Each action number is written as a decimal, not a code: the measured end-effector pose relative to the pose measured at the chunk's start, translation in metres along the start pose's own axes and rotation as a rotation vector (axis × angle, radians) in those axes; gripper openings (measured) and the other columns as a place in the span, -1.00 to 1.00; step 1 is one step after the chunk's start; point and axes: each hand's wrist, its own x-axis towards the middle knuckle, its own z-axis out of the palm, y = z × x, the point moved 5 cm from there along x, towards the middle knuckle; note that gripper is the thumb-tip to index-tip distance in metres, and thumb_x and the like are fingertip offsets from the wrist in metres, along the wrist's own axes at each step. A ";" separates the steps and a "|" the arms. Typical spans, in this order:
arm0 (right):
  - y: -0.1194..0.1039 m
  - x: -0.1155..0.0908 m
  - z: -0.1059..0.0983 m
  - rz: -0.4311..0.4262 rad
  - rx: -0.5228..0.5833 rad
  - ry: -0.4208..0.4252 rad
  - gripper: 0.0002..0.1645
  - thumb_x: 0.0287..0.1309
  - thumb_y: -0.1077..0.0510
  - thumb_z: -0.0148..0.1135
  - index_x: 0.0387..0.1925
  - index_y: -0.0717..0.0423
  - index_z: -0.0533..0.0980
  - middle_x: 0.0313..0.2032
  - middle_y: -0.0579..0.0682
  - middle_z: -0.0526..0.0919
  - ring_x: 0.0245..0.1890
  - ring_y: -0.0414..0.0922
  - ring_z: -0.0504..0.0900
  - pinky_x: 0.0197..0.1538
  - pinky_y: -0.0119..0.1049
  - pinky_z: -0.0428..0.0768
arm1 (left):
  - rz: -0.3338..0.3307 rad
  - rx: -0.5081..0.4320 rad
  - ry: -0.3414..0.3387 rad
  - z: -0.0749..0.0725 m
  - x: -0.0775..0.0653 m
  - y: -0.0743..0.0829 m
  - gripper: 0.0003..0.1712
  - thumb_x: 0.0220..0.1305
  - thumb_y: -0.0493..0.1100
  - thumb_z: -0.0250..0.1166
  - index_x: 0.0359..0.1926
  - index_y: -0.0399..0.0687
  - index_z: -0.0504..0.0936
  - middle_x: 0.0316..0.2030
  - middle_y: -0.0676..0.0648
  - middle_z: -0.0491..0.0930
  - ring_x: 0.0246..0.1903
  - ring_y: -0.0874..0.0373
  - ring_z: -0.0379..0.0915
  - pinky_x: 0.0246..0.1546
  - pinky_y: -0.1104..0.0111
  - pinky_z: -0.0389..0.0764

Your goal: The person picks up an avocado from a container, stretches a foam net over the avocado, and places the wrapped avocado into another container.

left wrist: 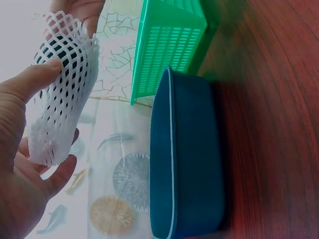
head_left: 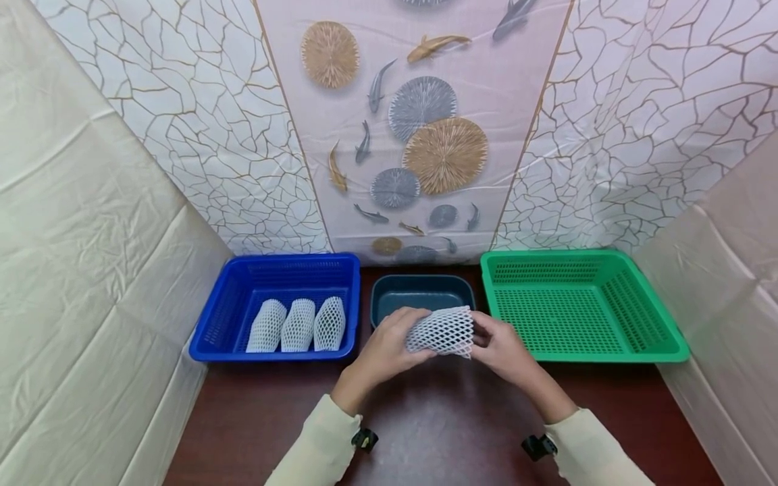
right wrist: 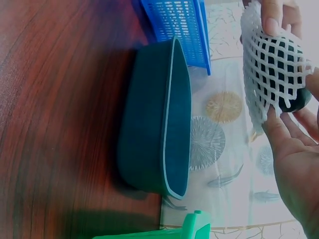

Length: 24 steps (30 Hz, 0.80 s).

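Over the front of the dark teal tub (head_left: 422,277), both hands hold a white foam net sleeve (head_left: 442,331) with a dark, rounded object (right wrist: 297,101) inside it. The object's smooth end shows at the sleeve's mouth in the right wrist view; its kind is unclear. My left hand (head_left: 390,343) grips the sleeve's closed-looking end, the thumb lying along the mesh. At the open edge on the right, my right hand (head_left: 506,349) pinches the netting with thumb and fingers. Some of its fingertips are hidden behind the sleeve.
A blue basket (head_left: 273,356) on the left holds three white net sleeves (head_left: 298,325) side by side. To the right stands a green basket (head_left: 586,358) with a perforated floor. Patterned cloth (head_left: 444,155) hangs behind, and pale fabric walls flank the brown table (head_left: 425,432).
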 end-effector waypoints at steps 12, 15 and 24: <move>0.001 0.002 0.010 0.001 -0.043 -0.009 -0.46 0.14 0.44 0.38 0.19 0.24 0.55 0.03 0.20 0.70 -0.07 -0.06 0.73 -0.16 -0.35 0.71 | -0.015 0.183 -0.080 0.006 -0.002 0.007 -0.05 0.15 0.19 0.53 0.47 0.01 0.36 0.29 -0.08 0.56 0.20 0.06 0.55 0.19 0.04 0.58; -0.001 0.003 0.014 -0.036 -0.095 -0.020 -0.46 0.12 0.45 0.39 0.16 0.21 0.56 0.02 0.15 0.71 -0.09 -0.10 0.71 -0.15 -0.36 0.70 | -0.041 0.279 -0.146 0.012 0.000 0.010 0.07 0.13 0.29 0.50 0.54 0.04 0.25 0.29 -0.09 0.56 0.14 0.04 0.60 0.14 0.04 0.62; -0.008 0.006 0.019 -0.099 -0.141 -0.028 -0.49 0.16 0.36 0.43 0.16 0.19 0.57 0.04 0.09 0.69 -0.04 -0.12 0.70 -0.10 -0.36 0.70 | -0.076 0.306 -0.155 0.017 0.006 0.009 0.04 0.05 0.29 0.54 0.43 -0.02 0.33 0.10 -0.07 0.63 -0.07 0.10 0.63 0.01 0.18 0.69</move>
